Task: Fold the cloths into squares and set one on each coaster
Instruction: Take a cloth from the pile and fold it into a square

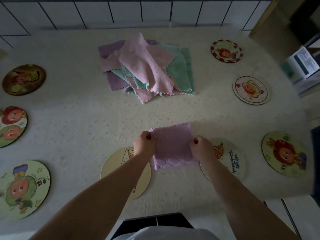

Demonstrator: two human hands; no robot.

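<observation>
At the table, I hold a folded purple cloth between two coasters, my left hand pinching its left edge and my right hand pinching its right edge, fingers curled round the fabric on both sides. The cloth already reads as a rough square, its scalloped far edge uppermost, its near edge hanging or resting just off the tablecloth; I cannot tell which. The yellow coaster sits partly under my left forearm, the white lettered coaster just beside my right wrist. The remaining pink, green and purple cloths lie heaped, unfolded, at the far middle of the table, well apart from me.

The risk from here, as I judge it, is the fold itself: soft pile like this slips, and if either pinch loosens while I carry it sideways the layers could slide open and land as a crooked rectangle. Setting it down off-centre could also leave a corner draped over the coaster's rim, and my forearm may nudge the yellow coaster out of place.
</observation>
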